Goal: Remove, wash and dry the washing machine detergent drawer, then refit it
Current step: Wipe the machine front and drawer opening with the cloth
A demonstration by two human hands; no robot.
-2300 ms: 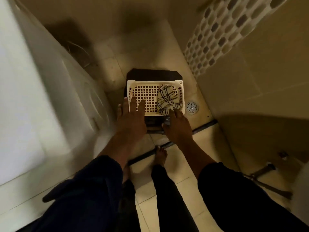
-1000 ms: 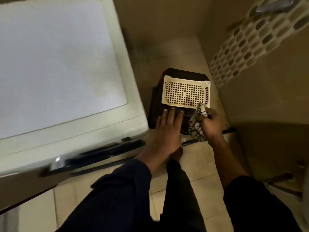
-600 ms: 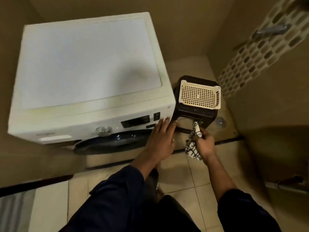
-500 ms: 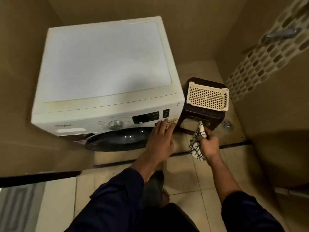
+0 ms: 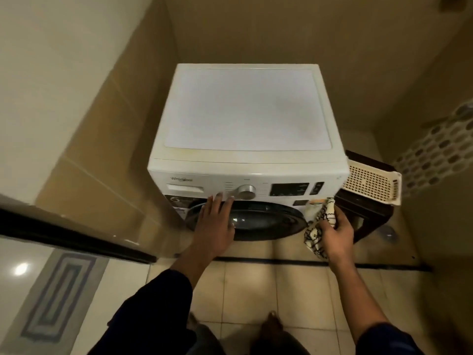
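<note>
A white front-loading washing machine (image 5: 245, 111) stands against the back wall. Its detergent drawer (image 5: 184, 187) sits closed in the top left of the front panel, left of the silver dial (image 5: 246, 192). My left hand (image 5: 215, 224) is flat and empty in front of the dark round door (image 5: 258, 221), fingertips just below the panel and a little right of the drawer. My right hand (image 5: 335, 234) holds a white cloth with black checks (image 5: 321, 226) near the machine's lower right corner.
A cream perforated basket (image 5: 371, 184) rests on a dark stool (image 5: 366, 213) right of the machine. A floor drain (image 5: 389, 233) lies beside the stool. A tan wall closes the left side, with a grey mat (image 5: 53, 290) on the floor outside. My feet (image 5: 273, 324) stand on beige tiles.
My view swung left from the stool and basket to the machine's front. My right hand lifted the checked cloth off the basket. My left hand moved left across the door toward the drawer.
</note>
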